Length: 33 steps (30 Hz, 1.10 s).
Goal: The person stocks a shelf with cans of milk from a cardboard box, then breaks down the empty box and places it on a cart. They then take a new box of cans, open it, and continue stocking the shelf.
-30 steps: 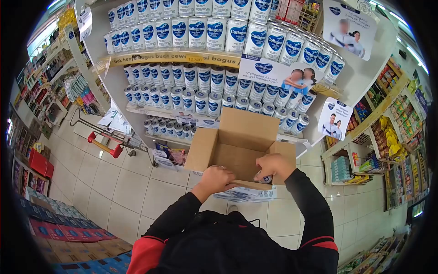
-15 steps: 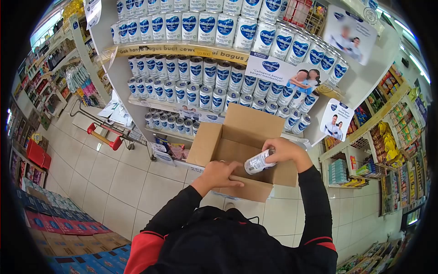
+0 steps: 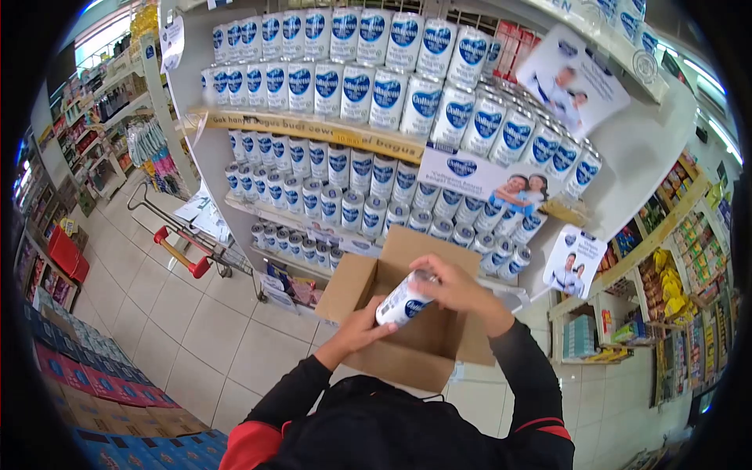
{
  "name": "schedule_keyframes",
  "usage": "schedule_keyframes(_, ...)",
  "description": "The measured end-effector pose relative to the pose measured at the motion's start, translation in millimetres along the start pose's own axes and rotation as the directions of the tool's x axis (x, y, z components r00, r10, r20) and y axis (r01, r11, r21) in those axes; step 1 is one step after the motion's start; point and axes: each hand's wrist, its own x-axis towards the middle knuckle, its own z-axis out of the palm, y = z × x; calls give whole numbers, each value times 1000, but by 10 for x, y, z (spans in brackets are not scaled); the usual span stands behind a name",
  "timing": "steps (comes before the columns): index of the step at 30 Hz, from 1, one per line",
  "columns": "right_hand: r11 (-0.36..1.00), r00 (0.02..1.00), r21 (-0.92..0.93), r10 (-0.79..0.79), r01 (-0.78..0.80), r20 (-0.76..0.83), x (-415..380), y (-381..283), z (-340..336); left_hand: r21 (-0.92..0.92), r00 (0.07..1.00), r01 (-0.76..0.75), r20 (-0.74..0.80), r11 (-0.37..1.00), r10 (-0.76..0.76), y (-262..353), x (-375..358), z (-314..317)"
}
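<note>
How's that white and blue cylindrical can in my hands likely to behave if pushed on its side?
The white and blue can would probably roll on its side, given its round body. It seems stiff: its sides look straight between your left hand and right hand. Its smooth surface may feel slippery.

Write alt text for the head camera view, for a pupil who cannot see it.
A person's left hand holds a white can tilted over an open cardboard box, the right hand at the can's upper end. Behind are shelves of similar cans.
</note>
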Motion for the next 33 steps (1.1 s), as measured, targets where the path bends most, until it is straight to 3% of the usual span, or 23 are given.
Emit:
schedule_keyframes(2, 922, 935, -155, -352, 354, 39, 32, 95, 74, -41, 999, 39, -35, 998, -40, -18, -11, -12)
schedule_keyframes(4, 909, 937, -228, -347, 349, 47, 82, 86, 81, -26, 999, 2, -42, 1000, -3, -10, -26, -21)
schedule_keyframes(6, 829, 876, -318, -483, 460, 10, 29, -153, -42, -287, 1000, -25, -9, 958, 24, -208, 23, 73)
schedule_keyframes(7, 813, 848, -323, -527, 485, -52, -45, -398, -207, -117, 995, -75, 49, 990, 81, -118, 40, 23)
schedule_keyframes(9, 668, 618, -464, -734, 581, -283, -166, -829, -607, 264, 981, -132, 172, 956, 88, 122, -16, 0)
schedule_keyframes(10, 607, 445, -448, -791, 656, -420, -120, -916, -804, 460, 974, -145, 223, 876, 43, 214, -6, -10)
schedule_keyframes(11, 429, 185, -690, -897, 583, -402, -80, -1088, -1051, 610, 963, -123, 265, 783, -56, 419, 1, -15)
schedule_keyframes(12, 420, 65, -737, -887, 529, -458, -15, -1255, -1225, 738, 943, -107, 287, 667, -166, 559, 28, -9)
schedule_keyframes(13, 373, -38, -875, -914, 310, -403, 23, -1445, -1381, 741, 945, -112, 286, 662, -160, 474, 48, 9)
schedule_keyframes(14, 366, -79, -905, -917, 216, -390, 162, -1553, -1581, 699, 960, -181, 279, 692, -30, 310, 11, 53)
schedule_keyframes(15, 366, -78, -914, -920, 177, -383, 280, -1653, -1741, 656, 960, -253, 264, 711, 99, 216, 18, 70)
schedule_keyframes(16, 321, -72, -938, -941, 128, -332, 470, -1677, -1972, 660, 960, -255, 261, 707, 102, 246, 45, 61)
schedule_keyframes(17, 370, 1, -926, -929, 77, -371, 637, -1680, -2117, 642, 965, -227, 248, 733, 81, 300, 31, 58)
schedule_keyframes(19, 438, 237, -897, -866, -67, -441, 962, -1670, -2383, 628, 966, -226, 242, 745, 90, 243, 48, 52)
schedule_keyframes(20, 439, 232, -896, -867, -65, -442, 1124, -1647, -2502, 632, 966, -226, 241, 741, 90, 270, 59, 41)
schedule_keyframes(22, 588, 368, -807, -738, -63, -566, 1392, -1628, -2696, 658, 978, -151, 208, 737, 15, 381, 41, 49)
schedule_keyframes(23, 588, 363, -807, -741, -56, -565, 1455, -1646, -2745, 636, 981, -172, 177, 752, 75, 397, 39, 54)
schedule_keyframes(25, 684, 499, -718, -580, -131, -643, 1575, -1700, -2815, 659, 979, -199, 164, 725, 120, 431, 40, 48)
schedule_keyframes(27, 680, 530, -719, -560, -145, -637, 1702, -1696, -2887, 680, 975, -222, 155, 699, 159, 359, 37, 47)
schedule_keyframes(29, 684, 595, -704, -490, -190, -637, 1816, -1690, -2960, 661, 978, -197, 187, 724, 95, 50, 33, 130)
schedule_keyframes(33, 698, 591, -678, -453, -231, -668, 2003, -1594, -3004, 631, 974, -145, 226, 762, -1, -290, 14, 214)
